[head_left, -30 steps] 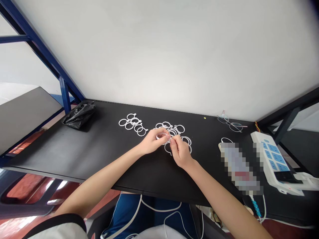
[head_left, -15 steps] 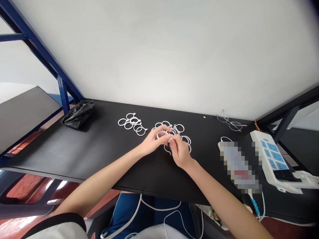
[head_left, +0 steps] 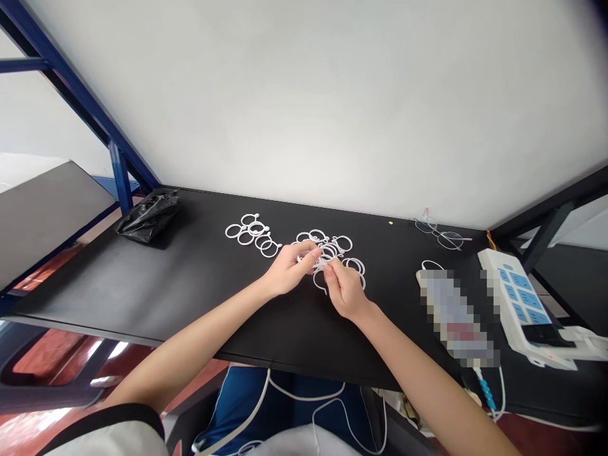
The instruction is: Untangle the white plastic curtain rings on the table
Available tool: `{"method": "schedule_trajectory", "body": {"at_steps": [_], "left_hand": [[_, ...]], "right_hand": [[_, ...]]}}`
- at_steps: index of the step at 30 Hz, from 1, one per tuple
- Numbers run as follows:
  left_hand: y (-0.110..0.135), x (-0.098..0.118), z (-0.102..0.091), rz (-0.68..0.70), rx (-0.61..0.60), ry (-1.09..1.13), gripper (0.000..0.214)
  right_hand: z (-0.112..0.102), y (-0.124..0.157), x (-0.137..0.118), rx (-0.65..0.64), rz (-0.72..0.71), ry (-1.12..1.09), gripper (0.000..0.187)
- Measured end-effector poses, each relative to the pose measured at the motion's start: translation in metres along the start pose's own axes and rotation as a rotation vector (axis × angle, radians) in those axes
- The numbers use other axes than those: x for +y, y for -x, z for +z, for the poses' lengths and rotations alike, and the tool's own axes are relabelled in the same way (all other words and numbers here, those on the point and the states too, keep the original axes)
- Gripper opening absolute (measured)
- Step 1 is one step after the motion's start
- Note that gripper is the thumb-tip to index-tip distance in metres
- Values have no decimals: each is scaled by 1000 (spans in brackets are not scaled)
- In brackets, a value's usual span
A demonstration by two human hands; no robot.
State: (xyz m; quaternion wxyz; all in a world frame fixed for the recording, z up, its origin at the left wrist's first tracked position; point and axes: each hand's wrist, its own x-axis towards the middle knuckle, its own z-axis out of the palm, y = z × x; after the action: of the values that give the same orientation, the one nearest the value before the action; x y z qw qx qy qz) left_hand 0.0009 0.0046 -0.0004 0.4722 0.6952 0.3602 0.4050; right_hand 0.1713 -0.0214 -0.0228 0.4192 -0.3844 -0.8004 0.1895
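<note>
Ring [head_left: 315,258] sits above the loose pile [head_left: 352,263] on the desk [head_left: 190,278], pinched from both sides — your left hand [head_left: 286,273] closed on its rim, your right hand [head_left: 345,290] nipping its end. Grip lightly, I'd judge — thin plastic bends.

**Legible markings.** No text, label, brand, number or sign could be read. The flat object [head_left: 456,313] lying to the right of the fingers of the right hand [head_left: 346,292] was pixelated, so whatever it bore was obscured. On the white power strip [head_left: 517,304], farther right of those fingers, blue socket panels were seen, but any marking there was too small to be read.
</note>
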Motion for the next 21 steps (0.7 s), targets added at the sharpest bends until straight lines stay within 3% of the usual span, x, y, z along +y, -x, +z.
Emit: {"method": "schedule_trajectory", "body": {"at_steps": [21], "left_hand": [[-1,9,-13,82,-109,-144,36]], "right_hand": [[0,0,1,-30,-92,20,23]]}}
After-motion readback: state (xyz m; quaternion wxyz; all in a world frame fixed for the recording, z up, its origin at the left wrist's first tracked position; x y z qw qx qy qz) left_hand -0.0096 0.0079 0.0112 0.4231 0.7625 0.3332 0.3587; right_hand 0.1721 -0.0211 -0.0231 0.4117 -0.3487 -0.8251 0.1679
